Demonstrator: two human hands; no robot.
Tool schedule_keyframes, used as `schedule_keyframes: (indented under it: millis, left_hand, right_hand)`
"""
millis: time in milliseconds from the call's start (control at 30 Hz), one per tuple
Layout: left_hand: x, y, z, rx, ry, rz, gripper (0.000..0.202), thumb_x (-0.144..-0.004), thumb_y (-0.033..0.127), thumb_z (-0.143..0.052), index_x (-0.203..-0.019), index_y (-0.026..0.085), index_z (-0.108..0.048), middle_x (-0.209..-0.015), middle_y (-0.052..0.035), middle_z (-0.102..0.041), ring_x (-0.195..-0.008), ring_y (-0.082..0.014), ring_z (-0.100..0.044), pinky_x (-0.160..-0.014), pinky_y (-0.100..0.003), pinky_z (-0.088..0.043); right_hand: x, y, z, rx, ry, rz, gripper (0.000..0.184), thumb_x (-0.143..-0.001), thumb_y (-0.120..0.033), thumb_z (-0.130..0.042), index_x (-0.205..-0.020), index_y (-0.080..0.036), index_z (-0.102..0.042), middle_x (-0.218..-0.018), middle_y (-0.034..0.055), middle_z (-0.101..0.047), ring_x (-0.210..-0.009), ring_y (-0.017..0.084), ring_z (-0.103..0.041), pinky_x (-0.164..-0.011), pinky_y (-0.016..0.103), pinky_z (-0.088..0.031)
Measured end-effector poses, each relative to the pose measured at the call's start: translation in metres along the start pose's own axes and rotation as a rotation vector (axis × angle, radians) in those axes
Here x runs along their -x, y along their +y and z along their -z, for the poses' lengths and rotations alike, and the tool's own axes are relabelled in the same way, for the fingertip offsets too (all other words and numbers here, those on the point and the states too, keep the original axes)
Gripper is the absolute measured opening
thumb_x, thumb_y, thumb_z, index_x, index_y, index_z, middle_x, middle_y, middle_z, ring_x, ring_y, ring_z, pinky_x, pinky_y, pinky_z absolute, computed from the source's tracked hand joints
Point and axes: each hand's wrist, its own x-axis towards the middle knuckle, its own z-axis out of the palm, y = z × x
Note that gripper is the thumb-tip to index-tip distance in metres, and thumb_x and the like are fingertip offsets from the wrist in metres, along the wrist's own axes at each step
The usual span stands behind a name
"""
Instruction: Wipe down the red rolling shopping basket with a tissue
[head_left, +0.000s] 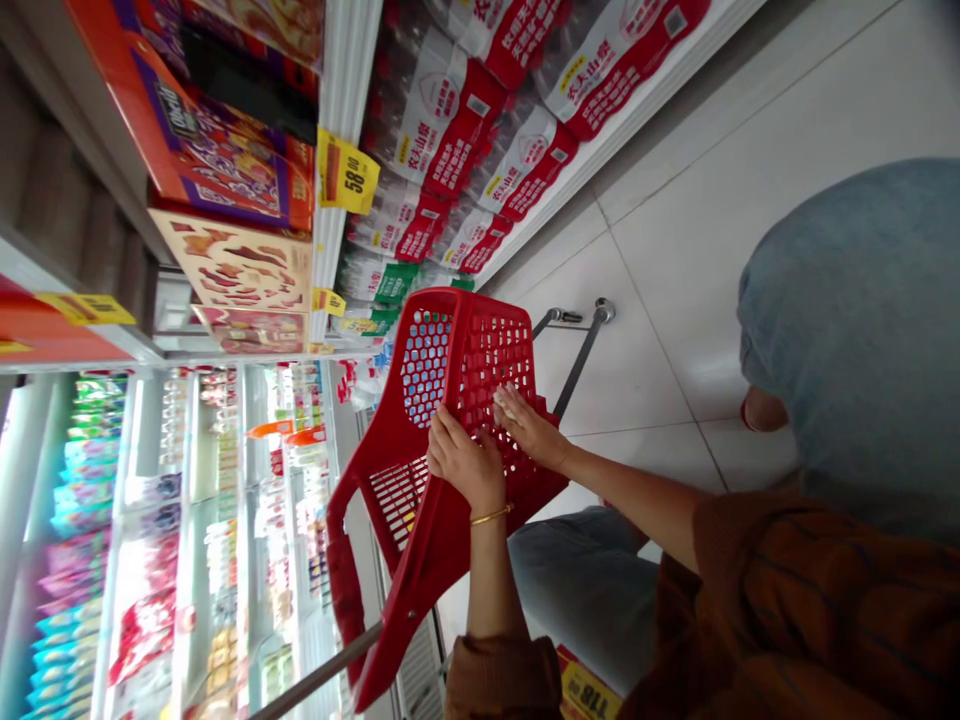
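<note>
A red plastic shopping cart [431, 520] with pierced panels and grey metal legs stands before me; the picture is turned sideways. My left hand [466, 462], a gold bangle on its wrist, is closed over the rim of the cart, with its fingers bent across the edge. Close beside it, my right hand [529, 428] lies on the pierced panel [495, 345], fingers stretched out. Its fingertips look pale, and I cannot tell whether something thin and white is under them.
Shrink-wrapped water bottles [450, 130] with red labels line the low shelf alongside. Boxed goods [232, 180] and yellow price tags [346, 172] sit above them. Farther off are shelves [217, 530] of bagged products. My jeans-clad knees [855, 320] are near, over the tiled floor [660, 260].
</note>
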Motion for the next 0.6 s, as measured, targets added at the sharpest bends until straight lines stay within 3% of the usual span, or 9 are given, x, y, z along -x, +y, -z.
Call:
schedule_keyframes:
  millis: [167, 333, 500, 600]
  left_hand:
    - [-0.001, 0.002, 0.003, 0.007, -0.009, 0.003, 0.072, -0.079, 0.022, -0.054, -0.146, 0.013, -0.027, -0.139, -0.0194, -0.047, -0.126, -0.0329, -0.045, -0.102, -0.048, -0.035]
    - [0.0, 0.003, 0.002, -0.003, -0.019, 0.019, 0.073, -0.078, 0.02, -0.053, -0.146, 0.012, -0.027, -0.141, -0.0194, -0.046, -0.128, -0.0326, -0.042, -0.104, -0.048, -0.034]
    - [0.0, 0.004, 0.002, -0.021, -0.017, 0.021, 0.07, -0.079, 0.021, -0.053, -0.144, 0.009, -0.03, -0.14, -0.0194, -0.046, -0.126, -0.0325, -0.043, -0.104, -0.047, -0.033]
    - [0.0, 0.004, 0.002, -0.021, -0.013, 0.025, 0.07, -0.079, 0.022, -0.053, -0.144, 0.01, -0.03, -0.14, -0.0188, -0.047, -0.125, -0.0324, -0.044, -0.104, -0.047, -0.033]
  right_hand:
    - [0.018, 0.018, -0.001, 0.015, 0.082, -0.123, 0.046, -0.1, -0.023, -0.033, -0.146, -0.027, -0.03, -0.158, 0.0033, -0.018, -0.145, 0.019, -0.009, -0.117, 0.047, -0.023]
    - [0.033, 0.033, 0.006, 0.023, 0.121, -0.234, 0.049, -0.099, -0.027, -0.034, -0.148, -0.025, -0.026, -0.158, 0.0068, -0.018, -0.142, 0.021, -0.027, -0.113, 0.045, -0.035]
    - [0.026, 0.025, 0.012, 0.061, 0.171, -0.273, 0.061, -0.097, -0.027, -0.04, -0.151, -0.022, -0.012, -0.157, 0.0125, -0.02, -0.143, 0.023, -0.023, -0.114, 0.046, -0.035]
    - [0.014, 0.01, 0.014, 0.076, 0.146, -0.193, 0.064, -0.097, -0.024, -0.042, -0.152, -0.024, -0.008, -0.157, 0.0125, -0.018, -0.142, 0.024, -0.026, -0.113, 0.045, -0.035]
